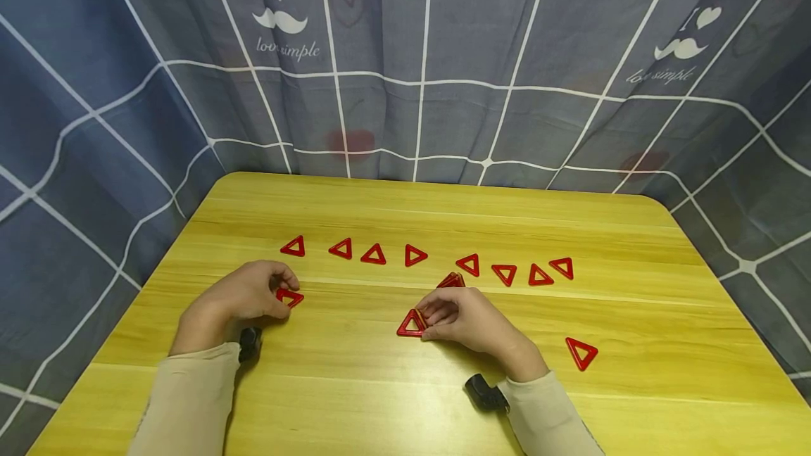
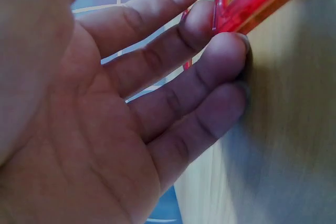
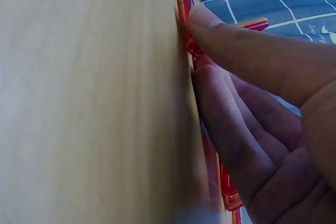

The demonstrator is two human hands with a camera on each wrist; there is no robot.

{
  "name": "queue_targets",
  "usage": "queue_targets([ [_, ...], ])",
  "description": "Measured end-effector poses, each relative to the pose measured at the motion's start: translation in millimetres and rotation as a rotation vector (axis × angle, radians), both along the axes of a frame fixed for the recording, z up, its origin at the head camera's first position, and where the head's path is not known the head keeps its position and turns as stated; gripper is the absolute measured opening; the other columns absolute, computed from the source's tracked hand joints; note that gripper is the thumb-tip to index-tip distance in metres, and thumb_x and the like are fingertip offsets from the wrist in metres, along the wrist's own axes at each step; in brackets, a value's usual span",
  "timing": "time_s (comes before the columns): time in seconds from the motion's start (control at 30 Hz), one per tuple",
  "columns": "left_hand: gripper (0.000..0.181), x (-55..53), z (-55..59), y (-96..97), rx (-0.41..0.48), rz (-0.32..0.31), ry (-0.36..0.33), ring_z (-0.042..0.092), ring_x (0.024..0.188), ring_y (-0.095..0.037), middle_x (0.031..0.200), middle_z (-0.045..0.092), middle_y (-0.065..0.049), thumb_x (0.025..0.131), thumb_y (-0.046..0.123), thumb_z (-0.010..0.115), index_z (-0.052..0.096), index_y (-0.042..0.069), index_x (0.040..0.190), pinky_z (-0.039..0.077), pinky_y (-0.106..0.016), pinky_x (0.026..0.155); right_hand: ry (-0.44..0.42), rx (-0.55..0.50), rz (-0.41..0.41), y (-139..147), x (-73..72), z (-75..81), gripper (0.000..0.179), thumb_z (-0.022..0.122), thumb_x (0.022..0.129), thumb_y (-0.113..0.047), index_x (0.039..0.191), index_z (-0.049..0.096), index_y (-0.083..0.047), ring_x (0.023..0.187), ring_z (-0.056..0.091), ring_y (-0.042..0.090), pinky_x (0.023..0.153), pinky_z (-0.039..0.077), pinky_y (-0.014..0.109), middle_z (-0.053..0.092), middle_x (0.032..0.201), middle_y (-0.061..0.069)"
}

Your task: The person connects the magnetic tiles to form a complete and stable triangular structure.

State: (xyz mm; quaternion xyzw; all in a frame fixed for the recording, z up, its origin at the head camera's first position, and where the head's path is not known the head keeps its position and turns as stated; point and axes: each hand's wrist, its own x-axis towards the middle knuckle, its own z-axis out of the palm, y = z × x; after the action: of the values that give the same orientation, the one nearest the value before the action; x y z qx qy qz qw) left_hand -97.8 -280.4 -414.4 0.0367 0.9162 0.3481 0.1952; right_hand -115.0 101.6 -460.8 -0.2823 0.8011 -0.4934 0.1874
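My left hand (image 1: pixel 247 294) pinches a red triangular frame tile (image 1: pixel 293 294) between thumb and fingers, low over the left of the table. In the left wrist view a corner of this tile (image 2: pixel 247 9) shows at the fingertips. Near the middle, my right hand (image 1: pixel 472 319) pinches a red triangle tile standing on edge against a flat red triangle tile (image 1: pixel 408 326). In the right wrist view the thumb presses on red plastic, and a second edge (image 3: pixel 254 24) sticks out beyond it. A small pile of red triangles (image 1: pixel 452 280) lies just behind the right hand, partly covered by it.
Several red triangles, among them one at the far left (image 1: pixel 294 247) and one at the right end (image 1: pixel 562 268), form a loose row across the wooden table (image 1: pixel 355 385). Another triangle (image 1: pixel 581 353) lies right of the right hand. A grey checked curtain (image 1: pixel 405 118) surrounds the table.
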Motion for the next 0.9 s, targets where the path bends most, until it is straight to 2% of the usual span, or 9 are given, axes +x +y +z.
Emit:
queue_targets([
  [0.1,0.040,-1.3,-0.7,2.3,-0.039,0.007,0.009,0.051,0.082,-0.025,0.096,0.060,-0.008,0.070,0.003,0.084,0.066,0.001,0.105,0.046,-0.037,0.071,0.002,0.002,-0.001,0.0,-0.1,-0.7,0.034,0.087,0.079,-0.009,0.110,0.074,-0.011,0.085,0.068,0.013,0.078,0.055,0.030,0.070,0.091,-0.005],
  [0.3,0.034,-4.7,-2.5,8.2,-0.087,-0.018,0.083,0.053,0.082,-0.023,0.092,0.061,-0.006,0.073,0.007,0.083,0.067,0.003,0.103,0.047,-0.037,0.074,0.000,0.004,-0.003,-0.5,-0.2,-0.4,0.034,0.087,0.079,-0.009,0.110,0.074,-0.011,0.085,0.068,0.013,0.078,0.055,0.030,0.070,0.092,-0.005],
  [0.47,0.031,-7.2,-3.7,19.3,-0.005,-0.036,0.140,0.052,0.073,-0.022,0.083,0.058,-0.007,0.076,0.005,0.080,0.067,0.004,0.104,0.046,-0.035,0.064,0.009,0.012,-0.004,-0.4,-0.4,0.0,0.033,0.087,0.080,-0.010,0.110,0.073,-0.011,0.085,0.067,0.013,0.078,0.055,0.030,0.070,0.092,-0.005],
  [0.6,0.029,-10.0,-8.1,35.0,0.065,-0.080,0.205,0.052,0.073,-0.022,0.086,0.056,-0.008,0.078,0.002,0.079,0.068,0.006,0.105,0.047,-0.032,0.059,0.015,0.019,-0.006,-0.3,-0.4,0.0,0.033,0.087,0.080,-0.009,0.110,0.073,-0.011,0.085,0.067,0.012,0.078,0.055,0.030,0.070,0.092,-0.005],
  [0.73,0.028,-10.3,-10.4,53.2,0.081,-0.119,0.239,0.053,0.078,-0.022,0.092,0.057,-0.007,0.079,0.003,0.079,0.069,0.009,0.104,0.049,-0.032,0.062,0.014,0.028,-0.006,-0.7,0.1,0.5,0.031,0.086,0.081,-0.009,0.108,0.073,-0.010,0.085,0.068,0.012,0.077,0.055,0.029,0.070,0.091,-0.005],
  [0.9,0.028,-9.1,-10.5,75.4,0.099,-0.164,0.247,0.055,0.081,-0.023,0.091,0.059,-0.004,0.078,0.005,0.078,0.069,0.012,0.104,0.050,-0.033,0.065,0.023,0.037,-0.004,-1.1,0.7,0.3,0.023,0.085,0.082,-0.009,0.102,0.074,-0.008,0.082,0.069,0.012,0.074,0.056,0.028,0.071,0.089,-0.003],
])
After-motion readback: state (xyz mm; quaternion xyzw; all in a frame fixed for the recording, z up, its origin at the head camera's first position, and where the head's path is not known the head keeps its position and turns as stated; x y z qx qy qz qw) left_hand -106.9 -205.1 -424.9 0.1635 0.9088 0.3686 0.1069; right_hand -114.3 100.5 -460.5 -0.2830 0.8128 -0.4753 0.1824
